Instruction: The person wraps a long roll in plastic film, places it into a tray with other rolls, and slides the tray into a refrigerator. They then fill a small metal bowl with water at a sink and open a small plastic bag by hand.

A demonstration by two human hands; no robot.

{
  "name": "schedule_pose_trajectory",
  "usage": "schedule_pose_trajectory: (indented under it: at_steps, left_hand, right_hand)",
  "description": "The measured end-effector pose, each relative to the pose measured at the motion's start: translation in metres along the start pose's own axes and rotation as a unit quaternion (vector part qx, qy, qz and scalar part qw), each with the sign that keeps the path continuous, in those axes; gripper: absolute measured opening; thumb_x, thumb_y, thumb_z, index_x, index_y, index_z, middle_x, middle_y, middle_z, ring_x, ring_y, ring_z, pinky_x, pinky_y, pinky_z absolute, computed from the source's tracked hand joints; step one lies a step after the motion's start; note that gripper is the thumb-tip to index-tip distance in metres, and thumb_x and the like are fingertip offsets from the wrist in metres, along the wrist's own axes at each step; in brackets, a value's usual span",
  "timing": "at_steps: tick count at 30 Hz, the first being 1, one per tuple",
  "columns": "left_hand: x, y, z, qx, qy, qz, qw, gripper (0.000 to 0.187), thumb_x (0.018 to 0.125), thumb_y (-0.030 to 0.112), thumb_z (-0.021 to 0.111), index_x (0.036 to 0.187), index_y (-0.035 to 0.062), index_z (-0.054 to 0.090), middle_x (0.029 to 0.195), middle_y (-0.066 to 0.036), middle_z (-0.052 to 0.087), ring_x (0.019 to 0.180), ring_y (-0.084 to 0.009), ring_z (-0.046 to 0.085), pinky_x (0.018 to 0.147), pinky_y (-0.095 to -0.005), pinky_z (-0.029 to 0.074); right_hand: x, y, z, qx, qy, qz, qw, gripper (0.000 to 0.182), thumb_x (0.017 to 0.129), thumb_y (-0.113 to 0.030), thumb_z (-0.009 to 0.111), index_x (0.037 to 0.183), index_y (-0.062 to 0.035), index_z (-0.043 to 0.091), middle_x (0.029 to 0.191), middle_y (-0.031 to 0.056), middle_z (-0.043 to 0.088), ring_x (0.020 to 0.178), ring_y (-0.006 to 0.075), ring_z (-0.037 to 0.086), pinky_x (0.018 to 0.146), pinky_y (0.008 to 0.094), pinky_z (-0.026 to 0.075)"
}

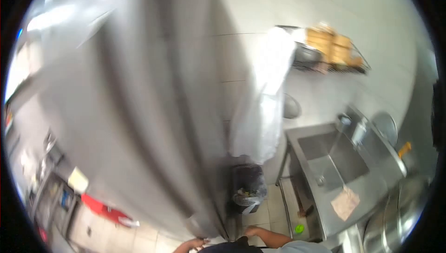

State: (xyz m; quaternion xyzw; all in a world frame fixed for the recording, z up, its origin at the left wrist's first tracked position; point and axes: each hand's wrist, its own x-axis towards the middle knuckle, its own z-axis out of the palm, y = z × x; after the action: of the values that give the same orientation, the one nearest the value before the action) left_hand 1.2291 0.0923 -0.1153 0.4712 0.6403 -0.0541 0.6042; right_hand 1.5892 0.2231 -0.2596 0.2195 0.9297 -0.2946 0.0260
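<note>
At the bottom edge, my left hand [199, 243] is low against the lower part of a tall grey metal cabinet [153, 113]; its fingers are small and blurred. My right hand [252, 231] shows just right of it, below a black bin [247, 188] with a clear liner and some waste inside. The fingers of my right hand are too blurred to read. Dark clothing lies between the two hands. A white plastic sheet or bag [260, 113] hangs on the wall above the bin.
A steel sink [334, 160] with a running tap, a soap bottle [359, 132] and a pinkish cloth [345, 203] stands at the right. Above is a wire shelf [344, 68]. A green item [299, 228] lies below. Red cloth [106, 210] and metal shelving [55, 197] are at the left.
</note>
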Motion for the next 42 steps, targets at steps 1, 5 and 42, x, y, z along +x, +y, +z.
schedule_pose_trajectory:
  at_steps: [1, 5, 42]
  left_hand:
    - [0.007, -0.012, 0.0, -0.009, -0.018, 0.022, 1.0, 0.055, 0.092, 0.045, 0.05, 0.142, 0.0241, 0.043, 0.134, -0.013, 0.052, 0.109, -0.0315, 0.06, 0.084, -0.049, 0.053]
    - [-0.055, 0.008, -0.006, -0.054, 0.042, 0.061, 0.996, 0.067, 0.09, 0.06, 0.047, 0.144, 0.0204, 0.042, 0.142, -0.012, 0.046, 0.11, -0.0331, 0.06, 0.081, -0.0517, 0.055]
    - [-0.083, -0.251, 0.071, -0.6, 0.419, 0.008, 0.682, 0.036, 0.081, 0.034, 0.067, 0.094, 0.0008, 0.07, 0.093, -0.018, 0.07, 0.09, -0.0309, 0.067, 0.082, -0.0385, 0.05]
  right_hand:
    - [0.001, -0.022, -0.003, -0.02, -0.04, -0.022, 0.999, 0.049, 0.09, -0.046, 0.052, 0.085, -0.0002, 0.07, 0.09, 0.0229, 0.067, 0.089, 0.0315, 0.066, 0.077, 0.0459, 0.052]
    - [-0.041, -0.102, -0.019, 0.378, 0.058, -0.016, 0.924, 0.054, 0.091, -0.051, 0.052, 0.104, -0.0011, 0.068, 0.095, 0.0149, 0.069, 0.093, 0.0299, 0.064, 0.085, 0.0394, 0.048]
    - [0.209, -0.337, -0.104, -0.054, -0.304, 0.164, 0.937, 0.063, 0.089, -0.04, 0.063, 0.134, 0.0015, 0.046, 0.115, 0.014, 0.065, 0.11, 0.0239, 0.061, 0.097, 0.034, 0.045]
